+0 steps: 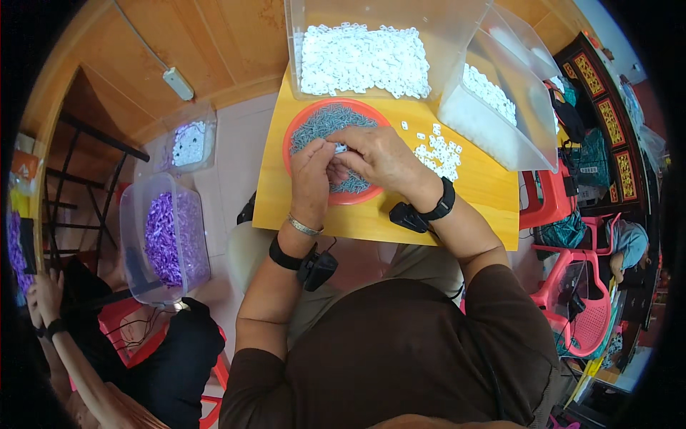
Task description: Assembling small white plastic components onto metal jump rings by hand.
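My left hand and my right hand meet over a red round basin full of grey screws. Their fingertips are pinched together around a small white plastic piece, mostly hidden by the fingers. Whether a screw is also in the fingers cannot be seen. Just right of the basin, loose white plastic pieces with holes lie scattered on the yellow table.
Clear bins of white pieces stand at the table's back and right. On the floor at left are a bin of purple pieces and a small white-filled box. A co-worker's hands show far left; red chairs stand right.
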Action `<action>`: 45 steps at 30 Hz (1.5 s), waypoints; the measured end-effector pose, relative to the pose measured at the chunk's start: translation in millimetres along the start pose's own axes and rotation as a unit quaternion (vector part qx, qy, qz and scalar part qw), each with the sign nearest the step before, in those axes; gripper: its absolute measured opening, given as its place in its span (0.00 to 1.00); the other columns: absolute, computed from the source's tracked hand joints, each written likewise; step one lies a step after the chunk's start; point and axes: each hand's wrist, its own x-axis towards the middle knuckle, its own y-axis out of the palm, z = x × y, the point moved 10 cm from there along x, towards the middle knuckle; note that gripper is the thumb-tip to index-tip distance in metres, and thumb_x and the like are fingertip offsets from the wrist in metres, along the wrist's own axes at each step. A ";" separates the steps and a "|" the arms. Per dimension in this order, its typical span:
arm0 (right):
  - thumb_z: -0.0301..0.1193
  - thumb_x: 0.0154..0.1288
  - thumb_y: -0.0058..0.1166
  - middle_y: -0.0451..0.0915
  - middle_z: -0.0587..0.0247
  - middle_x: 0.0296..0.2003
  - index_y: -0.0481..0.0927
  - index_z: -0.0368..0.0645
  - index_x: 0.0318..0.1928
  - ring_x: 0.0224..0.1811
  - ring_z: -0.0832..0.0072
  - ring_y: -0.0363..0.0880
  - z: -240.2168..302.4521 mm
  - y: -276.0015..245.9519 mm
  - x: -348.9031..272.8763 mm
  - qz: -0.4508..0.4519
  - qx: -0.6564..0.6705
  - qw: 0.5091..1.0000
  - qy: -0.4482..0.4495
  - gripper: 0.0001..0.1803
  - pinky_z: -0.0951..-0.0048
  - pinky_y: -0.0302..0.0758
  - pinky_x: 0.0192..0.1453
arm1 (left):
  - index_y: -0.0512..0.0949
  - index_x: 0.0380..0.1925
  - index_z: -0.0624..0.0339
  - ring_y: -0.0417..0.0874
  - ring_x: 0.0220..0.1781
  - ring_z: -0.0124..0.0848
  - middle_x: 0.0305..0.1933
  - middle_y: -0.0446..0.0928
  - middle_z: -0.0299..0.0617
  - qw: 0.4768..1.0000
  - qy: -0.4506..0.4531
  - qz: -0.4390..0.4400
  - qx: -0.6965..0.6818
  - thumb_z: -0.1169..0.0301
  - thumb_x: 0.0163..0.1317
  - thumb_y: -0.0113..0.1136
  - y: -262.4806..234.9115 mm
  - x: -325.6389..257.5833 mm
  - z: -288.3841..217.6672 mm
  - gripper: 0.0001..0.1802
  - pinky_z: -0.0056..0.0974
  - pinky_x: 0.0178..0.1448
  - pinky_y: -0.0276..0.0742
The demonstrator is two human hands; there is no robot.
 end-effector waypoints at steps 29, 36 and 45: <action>0.23 0.48 0.60 0.78 0.53 0.23 0.80 0.39 0.35 0.23 0.64 0.78 -10.9 -4.7 -1.7 -0.006 0.044 0.996 0.072 0.10 0.69 0.74 0.28 | 0.71 0.26 0.60 0.73 0.23 0.21 0.23 0.74 0.35 1.000 0.027 0.003 -0.001 0.70 0.65 0.44 8.5 -4.7 -6.0 0.10 0.25 0.29 0.68; 0.23 0.49 0.59 0.79 0.52 0.25 0.80 0.39 0.34 0.26 0.59 0.79 -2.7 -7.1 -0.2 -0.005 0.028 0.999 0.044 0.09 0.67 0.75 0.30 | 0.71 0.27 0.60 0.73 0.23 0.22 0.23 0.73 0.35 0.999 0.038 -0.004 -0.012 0.70 0.65 0.44 8.2 -7.1 -5.1 0.10 0.25 0.29 0.68; 0.24 0.49 0.61 0.77 0.58 0.20 0.80 0.40 0.35 0.21 0.69 0.77 -16.8 -3.2 -1.3 -0.001 0.088 0.990 0.111 0.10 0.72 0.73 0.27 | 0.72 0.29 0.62 0.73 0.23 0.21 0.23 0.73 0.35 0.999 0.038 -0.005 0.005 0.71 0.65 0.45 6.3 -6.3 -12.6 0.09 0.26 0.29 0.68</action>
